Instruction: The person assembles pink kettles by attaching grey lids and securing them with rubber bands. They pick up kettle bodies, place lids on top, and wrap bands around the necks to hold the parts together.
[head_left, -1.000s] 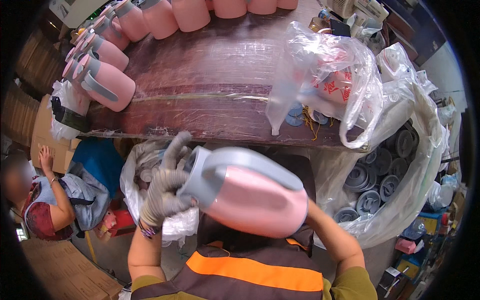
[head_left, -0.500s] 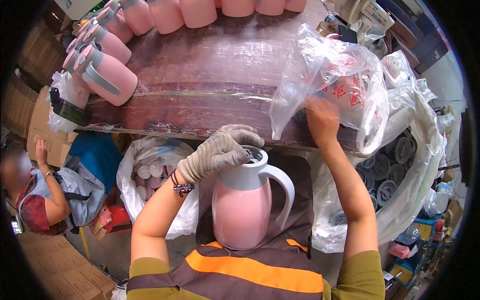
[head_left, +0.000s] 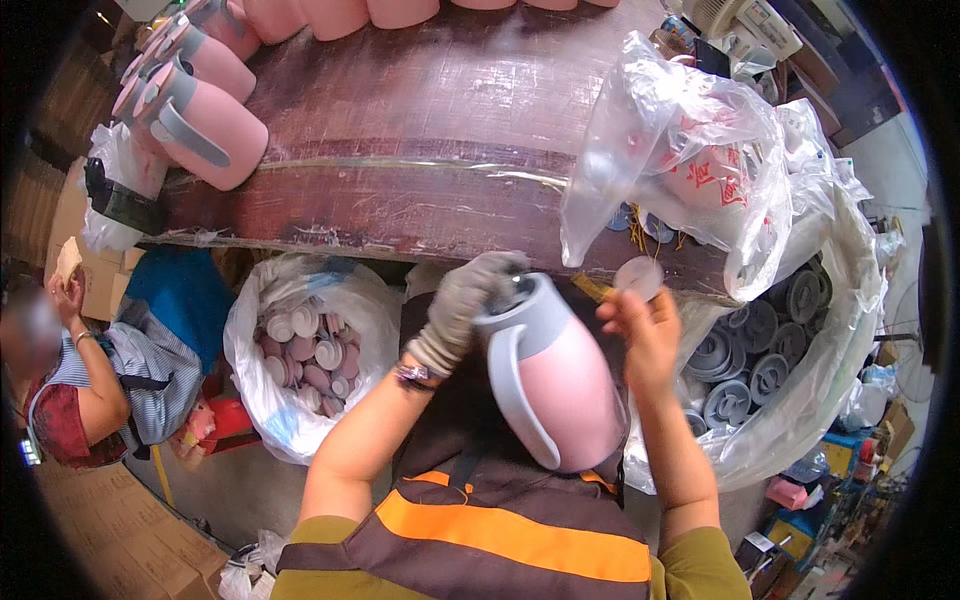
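Note:
A pink jug point(head_left: 570, 390) with a grey collar and grey handle leans in my lap, its open mouth toward my left and its handle turned toward me. My left hand point(head_left: 462, 312), in a striped work glove, is closed over the collar at the mouth. Bare, my right hand point(head_left: 645, 335) pinches a round translucent tag point(head_left: 639, 278) just right of the jug; a yellow string point(head_left: 592, 288) hangs beside it. More round tags point(head_left: 655, 226) with yellow strings lie on the table edge under a clear plastic bag point(head_left: 690, 150) with red print.
Finished-looking pink jugs point(head_left: 205, 125) line the table's point(head_left: 420, 130) left and far sides. One bag point(head_left: 255, 400) holds pink and white lids; another bag point(head_left: 850, 340) holds grey lids point(head_left: 765, 375). At left sits another person point(head_left: 95, 390), a hand raised with something pale.
The jug has tilted and turned, its handle swinging from the right side to the near left. My right hand has come out from the plastic bag with a round tag.

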